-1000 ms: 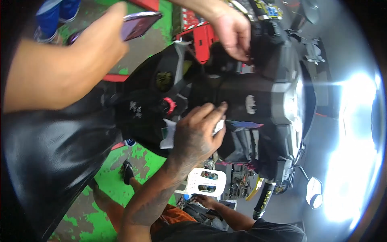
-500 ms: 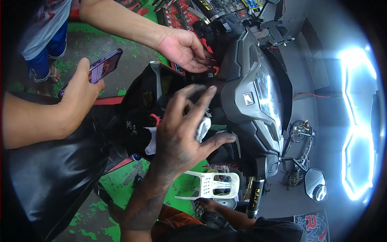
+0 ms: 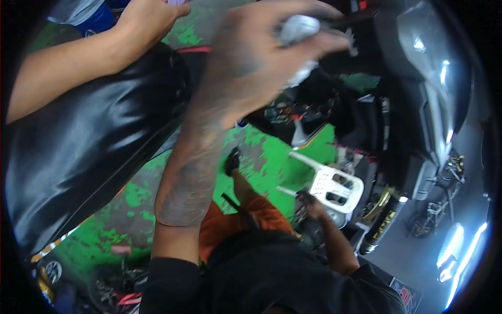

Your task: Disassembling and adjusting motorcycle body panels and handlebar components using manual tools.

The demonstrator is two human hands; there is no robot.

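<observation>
My left hand (image 3: 261,57), smudged dark and blurred by motion, is raised at the top centre with its fingers curled around a crumpled white cloth (image 3: 300,29). It is over the dark front part of a black scooter (image 3: 426,89); its fingertips partly cover the bodywork, and I cannot tell whether they touch it. Lower right, my right hand (image 3: 312,206) is in front of a white plastic chair (image 3: 348,196). Its dark fingers blend with dark things beneath, so their grip is unclear. The scooter's handlebar grip (image 3: 381,227) is to the right of that hand.
Another person's forearm (image 3: 78,73) crosses the upper left, with a purple phone (image 3: 175,2) at the hand. Below it spreads a glossy black seat (image 3: 99,146). The worn green floor (image 3: 261,157) lies underneath. A bare bike frame (image 3: 444,196) stands by the right wall.
My view has turned, and my left hand has moved up with the cloth. The other person's reaching hand has left view, and their phone has slipped to the top edge.
</observation>
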